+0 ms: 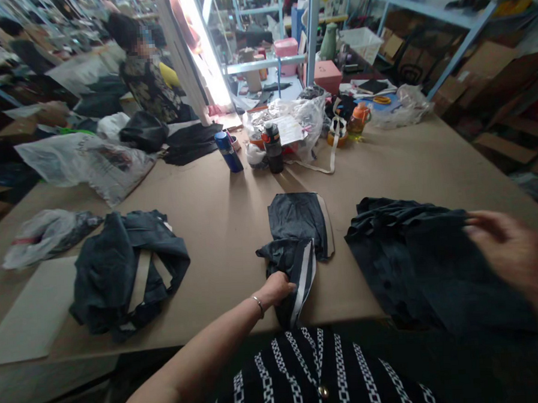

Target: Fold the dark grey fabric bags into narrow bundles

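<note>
Three dark garment piles [128, 269] [297, 224] [416, 260], one blue bottle [228, 151], one black bottle [273, 148].

Was a garment workshop: big worktable [215, 210] w/ dark garment piles [411, 254], plastic bags [90, 160] of stock upper left, steel shelving [458, 20] & cartons [505, 63] upper right.

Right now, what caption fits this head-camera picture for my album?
Left hand grips a dark striped garment on the brown table; right hand touches a dark fabric pile.

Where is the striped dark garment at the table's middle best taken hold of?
The striped dark garment is likely best pinched at its bunched near end, overhanging the table edge, from the near side; the left hand grips there. Its far half lies flat.
</note>
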`<state>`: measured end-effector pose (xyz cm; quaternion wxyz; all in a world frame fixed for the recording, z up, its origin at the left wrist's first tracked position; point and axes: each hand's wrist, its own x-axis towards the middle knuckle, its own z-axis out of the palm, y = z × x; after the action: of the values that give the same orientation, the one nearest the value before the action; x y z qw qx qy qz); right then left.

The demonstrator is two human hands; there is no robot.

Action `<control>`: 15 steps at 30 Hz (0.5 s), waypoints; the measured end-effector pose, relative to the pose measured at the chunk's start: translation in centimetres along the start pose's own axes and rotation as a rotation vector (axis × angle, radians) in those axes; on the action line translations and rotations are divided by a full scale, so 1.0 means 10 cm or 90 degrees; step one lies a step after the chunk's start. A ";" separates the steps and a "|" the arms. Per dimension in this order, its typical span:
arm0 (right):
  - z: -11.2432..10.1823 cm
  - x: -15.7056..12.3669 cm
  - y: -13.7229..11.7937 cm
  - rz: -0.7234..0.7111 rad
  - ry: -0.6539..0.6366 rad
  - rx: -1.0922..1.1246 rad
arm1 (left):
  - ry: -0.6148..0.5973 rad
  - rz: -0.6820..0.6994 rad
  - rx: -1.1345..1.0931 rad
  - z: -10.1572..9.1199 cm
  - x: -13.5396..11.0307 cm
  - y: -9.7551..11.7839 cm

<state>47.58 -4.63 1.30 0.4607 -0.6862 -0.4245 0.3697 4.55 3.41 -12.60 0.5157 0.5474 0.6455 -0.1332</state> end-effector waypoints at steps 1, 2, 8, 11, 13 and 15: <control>0.45 -0.02 0.00 0.028 0.023 -0.156 | -0.003 -0.012 -0.013 0.04 0.04 -0.01; 0.92 -0.04 0.03 0.049 -0.052 -0.192 | -0.006 -0.021 -0.029 0.08 0.07 -0.03; 3.01 -0.20 0.66 0.219 -0.290 -0.142 | -0.034 -0.026 -0.137 0.11 0.14 -0.11; 3.27 -0.23 0.89 0.248 -0.252 -0.160 | -0.041 -0.024 -0.171 0.13 0.15 -0.10; 3.28 -0.26 0.94 0.248 -0.251 -0.155 | -0.027 -0.010 -0.197 0.16 0.13 -0.06; 3.25 -0.31 0.92 0.247 -0.248 -0.136 | -0.006 0.030 -0.238 0.17 0.08 0.01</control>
<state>19.48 0.92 -16.85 0.2161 -0.7154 -0.4023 0.5289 5.69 2.66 -13.99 0.6144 0.4566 0.6435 -0.0010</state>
